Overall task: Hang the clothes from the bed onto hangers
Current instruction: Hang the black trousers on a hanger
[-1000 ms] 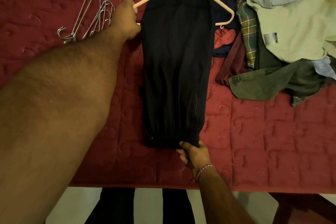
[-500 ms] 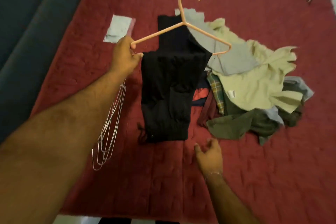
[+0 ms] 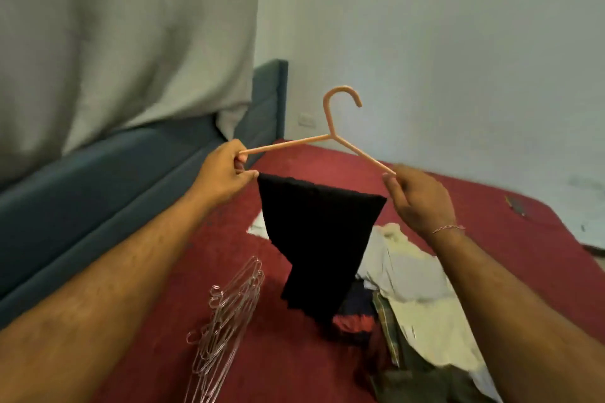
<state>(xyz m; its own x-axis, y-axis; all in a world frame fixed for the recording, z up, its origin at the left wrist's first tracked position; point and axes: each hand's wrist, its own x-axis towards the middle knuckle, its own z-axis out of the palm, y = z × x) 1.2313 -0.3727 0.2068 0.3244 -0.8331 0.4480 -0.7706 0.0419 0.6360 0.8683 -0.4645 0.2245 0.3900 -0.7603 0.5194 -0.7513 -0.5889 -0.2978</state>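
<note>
Pinching each end of the pink hanger (image 3: pixel 330 137), left hand (image 3: pixel 222 175) and right hand (image 3: pixel 420 199) raise black trousers (image 3: pixel 317 239).

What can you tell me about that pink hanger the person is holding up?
The pink hanger looks like smooth plastic, with a curved hook on top and two sloping arms. It is held upright in the air above the red bed. The left hand grips one end, the right hand pinches the other. Black trousers hang folded over its lower bar, which they hide.
</note>
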